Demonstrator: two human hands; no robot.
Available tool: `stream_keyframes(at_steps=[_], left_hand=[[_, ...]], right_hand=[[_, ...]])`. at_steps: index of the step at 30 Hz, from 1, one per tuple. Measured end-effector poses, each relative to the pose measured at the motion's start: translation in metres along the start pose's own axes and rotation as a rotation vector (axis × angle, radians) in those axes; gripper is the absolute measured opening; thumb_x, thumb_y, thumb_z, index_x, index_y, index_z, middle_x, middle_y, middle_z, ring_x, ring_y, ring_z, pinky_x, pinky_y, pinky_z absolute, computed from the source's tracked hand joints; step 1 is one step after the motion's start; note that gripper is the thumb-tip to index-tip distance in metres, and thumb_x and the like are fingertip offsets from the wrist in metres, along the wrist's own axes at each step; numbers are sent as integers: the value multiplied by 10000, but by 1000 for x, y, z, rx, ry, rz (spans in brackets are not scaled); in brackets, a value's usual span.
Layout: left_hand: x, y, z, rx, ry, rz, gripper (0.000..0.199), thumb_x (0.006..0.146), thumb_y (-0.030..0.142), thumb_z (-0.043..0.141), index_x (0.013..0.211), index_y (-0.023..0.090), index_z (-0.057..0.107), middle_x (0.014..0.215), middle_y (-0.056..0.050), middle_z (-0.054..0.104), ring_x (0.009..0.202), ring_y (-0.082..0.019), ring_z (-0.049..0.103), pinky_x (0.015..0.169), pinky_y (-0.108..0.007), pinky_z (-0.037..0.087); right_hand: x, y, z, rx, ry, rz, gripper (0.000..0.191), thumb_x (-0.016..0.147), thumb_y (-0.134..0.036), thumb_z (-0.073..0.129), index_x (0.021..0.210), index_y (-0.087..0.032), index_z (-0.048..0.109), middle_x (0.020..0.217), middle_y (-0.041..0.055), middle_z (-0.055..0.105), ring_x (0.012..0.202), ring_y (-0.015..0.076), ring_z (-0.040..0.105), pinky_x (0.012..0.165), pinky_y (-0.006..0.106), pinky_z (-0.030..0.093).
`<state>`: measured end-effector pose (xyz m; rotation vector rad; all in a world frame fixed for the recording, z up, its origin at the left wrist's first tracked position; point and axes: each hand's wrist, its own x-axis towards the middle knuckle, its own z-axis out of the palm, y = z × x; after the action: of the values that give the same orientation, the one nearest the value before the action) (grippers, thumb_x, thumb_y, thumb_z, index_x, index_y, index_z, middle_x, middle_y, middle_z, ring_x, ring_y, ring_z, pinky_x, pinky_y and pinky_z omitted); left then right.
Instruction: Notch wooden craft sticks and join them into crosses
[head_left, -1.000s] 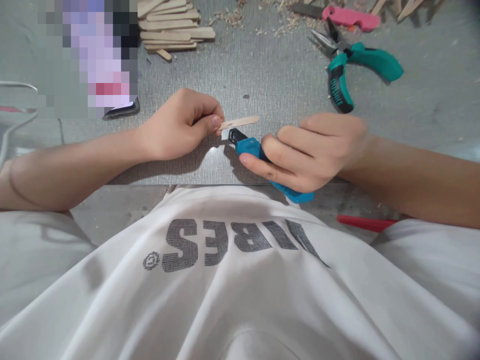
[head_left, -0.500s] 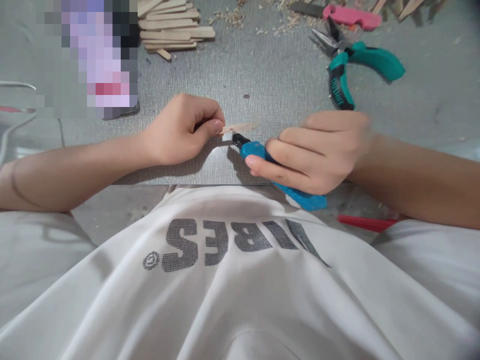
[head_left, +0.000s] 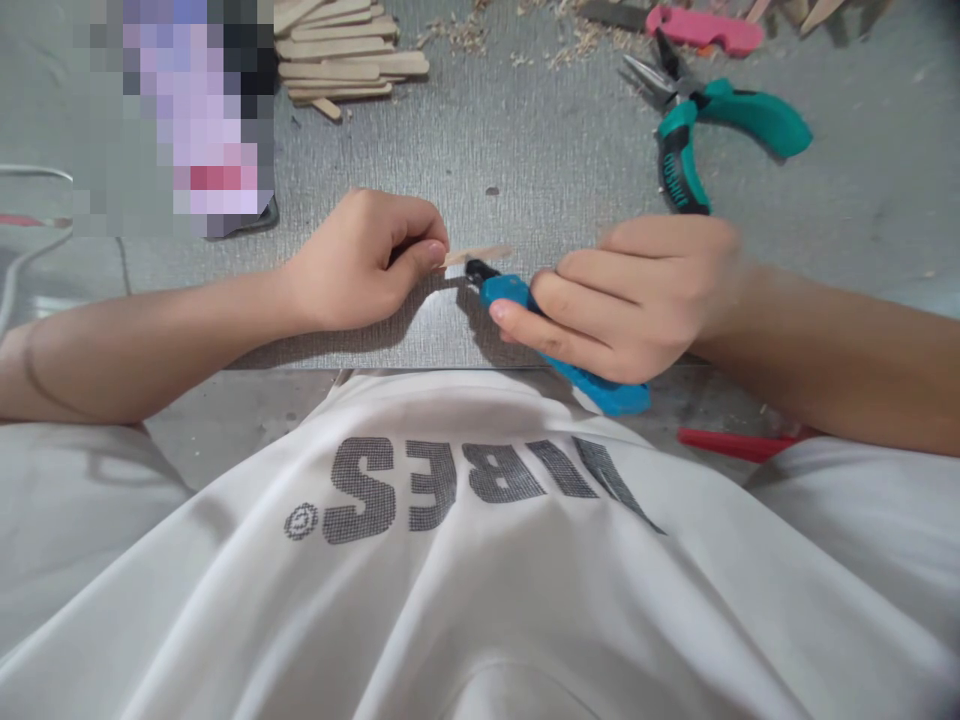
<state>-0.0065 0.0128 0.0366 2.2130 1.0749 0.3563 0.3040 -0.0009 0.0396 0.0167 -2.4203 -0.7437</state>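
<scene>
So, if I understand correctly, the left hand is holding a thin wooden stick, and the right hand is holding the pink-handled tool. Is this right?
Not quite: the right hand is holding a blue tool. The head view shows the pink-handled tool lying on the table. The left hand does hold a thin wooden stick.

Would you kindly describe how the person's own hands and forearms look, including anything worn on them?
The left hand and right hand are bare: no glove, ring or watch shows. No sleeve covers either forearm. A dark curved line crosses the left forearm; whether band or shadow, I cannot tell. The person wears a white top with dark lettering.
</scene>
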Motion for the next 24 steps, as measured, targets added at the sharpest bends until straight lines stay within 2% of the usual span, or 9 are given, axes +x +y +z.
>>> stream_keyframes(at_steps=[3, 5, 10, 14, 17, 24], left_hand=[[0, 1, 0, 12, -12, -2, 288, 1116, 428, 646, 975, 273, 843, 813, -67, 770, 880, -298, 758, 948, -480, 668], [0, 1, 0, 25, -19, -6, 290, 1126, 396, 637, 978, 272, 854, 816, -70, 781, 892, -303, 771, 968, -490, 674], [0, 1, 1, 71, -34, -33, 300, 1141, 293, 610, 983, 243, 860, 853, -81, 799, 917, -319, 803, 1009, -530, 664], [1, 1, 1, 80, -51, -32, 297, 1139, 300, 605, 967, 256, 843, 845, -70, 790, 922, -316, 804, 1037, -533, 643], [2, 2, 0, 72, -65, -35, 297, 1130, 315, 608, 959, 265, 845, 836, -69, 789, 918, -316, 800, 1046, -534, 648], [1, -1, -1, 68, -62, 11, 292, 1132, 332, 620, 983, 261, 861, 832, -67, 803, 900, -303, 784, 1005, -513, 672]], right_hand=[[-6, 4, 2, -115, 14, -63, 224, 1217, -240, 868, 996, -224, 835, 698, -80, 642, 605, 104, 417, 509, 293, 315], [-11, 6, 1, -103, 34, -96, 259, 1228, -275, 863, 976, -222, 835, 695, -71, 639, 600, 102, 414, 502, 294, 313], [-12, -1, -5, 38, -25, -69, 136, 1257, -248, 805, 1184, -200, 910, 794, -40, 718, 706, 136, 493, 583, 331, 379], [-12, -3, -3, 125, -40, -61, 107, 1251, -266, 824, 1258, -197, 905, 799, -49, 680, 735, 153, 490, 605, 357, 377], [-14, -2, -2, 162, -82, -65, 78, 1242, -247, 819, 1247, -246, 897, 804, -58, 663, 736, 160, 532, 604, 358, 386], [-9, -1, -3, 78, -78, -103, 128, 1280, -215, 767, 1197, -222, 865, 793, -68, 678, 700, 131, 520, 596, 324, 412]])
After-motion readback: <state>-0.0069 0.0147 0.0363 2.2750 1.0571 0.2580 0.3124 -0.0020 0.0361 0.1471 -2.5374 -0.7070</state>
